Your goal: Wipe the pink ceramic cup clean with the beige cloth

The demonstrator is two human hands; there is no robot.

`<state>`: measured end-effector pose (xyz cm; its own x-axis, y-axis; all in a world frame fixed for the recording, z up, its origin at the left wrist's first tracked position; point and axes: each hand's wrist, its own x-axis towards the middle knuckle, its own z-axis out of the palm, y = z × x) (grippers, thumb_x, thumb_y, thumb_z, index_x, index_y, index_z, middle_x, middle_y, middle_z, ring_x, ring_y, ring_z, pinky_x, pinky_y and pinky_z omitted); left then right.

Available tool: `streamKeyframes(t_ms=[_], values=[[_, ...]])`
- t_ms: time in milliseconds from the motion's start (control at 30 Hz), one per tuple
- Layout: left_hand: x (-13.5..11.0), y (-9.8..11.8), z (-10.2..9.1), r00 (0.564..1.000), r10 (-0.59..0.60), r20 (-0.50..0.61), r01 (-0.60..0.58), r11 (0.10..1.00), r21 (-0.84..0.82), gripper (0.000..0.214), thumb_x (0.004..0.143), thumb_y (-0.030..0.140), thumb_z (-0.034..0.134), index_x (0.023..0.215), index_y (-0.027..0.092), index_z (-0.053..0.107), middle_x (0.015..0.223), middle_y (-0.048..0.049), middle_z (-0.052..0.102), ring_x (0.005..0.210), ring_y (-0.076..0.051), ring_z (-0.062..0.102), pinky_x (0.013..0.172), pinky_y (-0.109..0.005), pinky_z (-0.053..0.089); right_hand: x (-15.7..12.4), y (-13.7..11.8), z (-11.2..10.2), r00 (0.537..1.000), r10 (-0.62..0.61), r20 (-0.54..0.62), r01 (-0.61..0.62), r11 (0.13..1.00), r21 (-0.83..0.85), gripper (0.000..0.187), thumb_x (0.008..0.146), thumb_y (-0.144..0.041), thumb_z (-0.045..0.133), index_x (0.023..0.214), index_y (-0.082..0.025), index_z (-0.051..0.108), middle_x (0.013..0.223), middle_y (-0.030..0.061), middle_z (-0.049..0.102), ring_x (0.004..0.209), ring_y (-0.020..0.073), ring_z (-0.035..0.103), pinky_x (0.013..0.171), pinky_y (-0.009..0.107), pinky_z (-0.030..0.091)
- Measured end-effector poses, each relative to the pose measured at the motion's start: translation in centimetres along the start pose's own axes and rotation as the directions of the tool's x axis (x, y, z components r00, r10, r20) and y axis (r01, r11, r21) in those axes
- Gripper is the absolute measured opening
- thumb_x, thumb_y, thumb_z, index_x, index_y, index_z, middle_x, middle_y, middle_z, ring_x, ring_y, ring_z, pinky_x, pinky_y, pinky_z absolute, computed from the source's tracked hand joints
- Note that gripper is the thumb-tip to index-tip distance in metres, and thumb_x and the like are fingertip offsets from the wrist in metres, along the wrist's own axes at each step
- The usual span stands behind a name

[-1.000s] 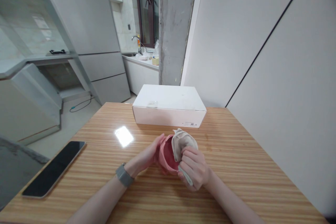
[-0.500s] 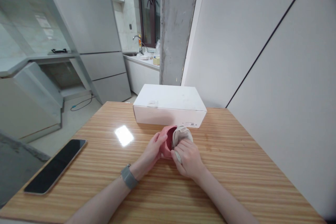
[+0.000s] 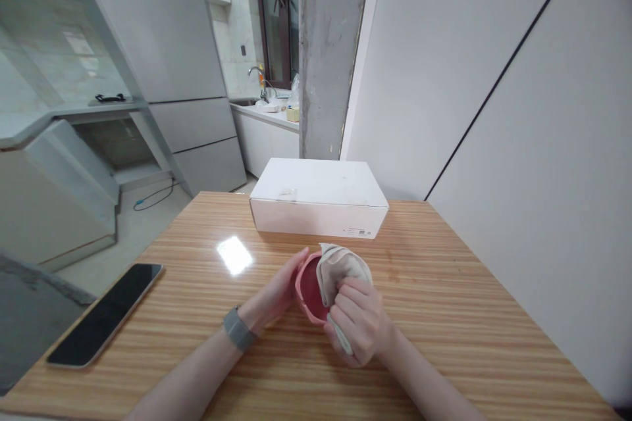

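Note:
A pink bowl-like pot [image 3: 309, 296] is tilted so that its open mouth faces toward me and to the right. My left hand [image 3: 281, 286] is closed around its left side, with the fingers partly hidden behind it. My right hand [image 3: 360, 319] is closed on a bunched beige cloth [image 3: 343, 266]. The cloth lies against the right rim and covers part of the opening; a fold of it hangs below the right fingers. Both hands are just above the wooden table [image 3: 444, 316].
A white box [image 3: 318, 194] lies on the table beyond the hands. A dark-screened phone [image 3: 106, 316] rests near the left edge. A white wall [image 3: 494, 79] runs along the right side. Behind stand a refrigerator [image 3: 158, 33] and a sink counter [image 3: 269, 122].
The pot has turned so that more of its inside shows, and it has come slightly nearer. My right hand and the cloth have moved down and a little right.

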<state>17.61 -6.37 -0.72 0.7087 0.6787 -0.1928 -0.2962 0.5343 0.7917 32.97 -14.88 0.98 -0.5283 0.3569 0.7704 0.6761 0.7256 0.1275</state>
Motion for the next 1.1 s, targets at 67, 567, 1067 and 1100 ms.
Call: streamKeyframes(t_ms=[67,567,1067,1100], values=[[-0.1,0.3,-0.3,0.998,0.051,-0.033,-0.047,0.993,0.108,0.041,0.084,0.054,0.062,0.091,0.014,0.072,0.085,-0.0039,0.074,0.085,-0.020,0.062,0.088,-0.031,0.043,0.0,-0.1,0.0,0.999,-0.039,0.007,0.039,0.999,0.003,0.030,0.084,-0.018,0.044,0.056,-0.024,0.049,0.048,-0.0002,0.045,0.049,0.0170,0.035,0.052,0.033,0.035],[0.4,-0.7,0.8,0.969,0.214,-0.122,-0.214,0.977,0.014,0.037,0.082,0.040,0.068,0.109,0.014,0.071,0.108,-0.0071,0.073,0.094,-0.020,0.063,0.087,-0.031,0.045,-0.3,1.3,0.7,0.996,0.094,0.001,-0.094,0.996,-0.006,0.028,0.082,-0.014,0.047,0.056,-0.021,0.049,0.050,0.0015,0.048,0.052,0.0166,0.038,0.058,0.034,0.041],[-0.1,-1.3,0.1,1.000,-0.007,0.024,0.012,0.983,-0.185,0.041,0.083,0.054,0.064,0.081,0.013,0.071,0.076,-0.0042,0.071,0.075,-0.018,0.061,0.087,-0.033,0.044,-0.4,-0.2,0.2,0.997,-0.017,-0.081,0.017,1.000,0.008,0.032,0.083,-0.015,0.043,0.053,-0.023,0.047,0.045,0.0000,0.042,0.050,0.0167,0.033,0.053,0.033,0.038],[-0.1,-1.3,-0.1,1.000,-0.008,0.019,0.011,0.989,-0.150,0.041,0.082,0.054,0.065,0.081,0.014,0.071,0.078,-0.0041,0.072,0.077,-0.018,0.061,0.089,-0.033,0.043,-0.5,-0.4,0.2,0.996,-0.024,-0.080,0.023,1.000,-0.002,0.033,0.084,-0.015,0.043,0.052,-0.024,0.047,0.045,-0.0003,0.041,0.049,0.0166,0.033,0.052,0.033,0.038]])
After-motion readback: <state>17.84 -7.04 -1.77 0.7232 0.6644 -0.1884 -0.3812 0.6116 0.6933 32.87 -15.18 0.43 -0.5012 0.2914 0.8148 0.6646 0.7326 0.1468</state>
